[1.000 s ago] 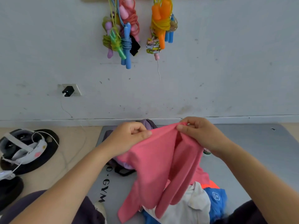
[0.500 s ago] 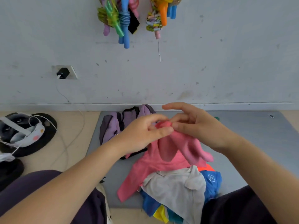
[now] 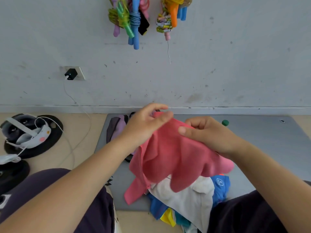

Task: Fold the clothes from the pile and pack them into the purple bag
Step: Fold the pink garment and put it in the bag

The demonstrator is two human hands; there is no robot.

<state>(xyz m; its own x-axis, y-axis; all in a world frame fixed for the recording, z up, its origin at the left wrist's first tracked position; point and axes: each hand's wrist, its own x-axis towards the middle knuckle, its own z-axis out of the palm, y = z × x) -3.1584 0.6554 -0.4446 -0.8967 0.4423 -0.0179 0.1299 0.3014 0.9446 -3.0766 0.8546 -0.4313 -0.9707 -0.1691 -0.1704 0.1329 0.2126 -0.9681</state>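
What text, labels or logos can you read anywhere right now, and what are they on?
Black letters on the grey mat: mostly hidden by the left arm, only a partial stroke shows, unreadable.
White square logo on the blue garment: too small and blurred to read.
Nothing else carries legible text.

Both forearms are bare, with no sleeve, watch or ring showing on the left hand (image 3: 144, 126) or the right hand (image 3: 207, 133). Dark purplish-black trousers (image 3: 50, 187) cover the legs, one leg at 7 o'clock and the other at 5 o'clock. A white mark sits on the fabric at the far left edge.
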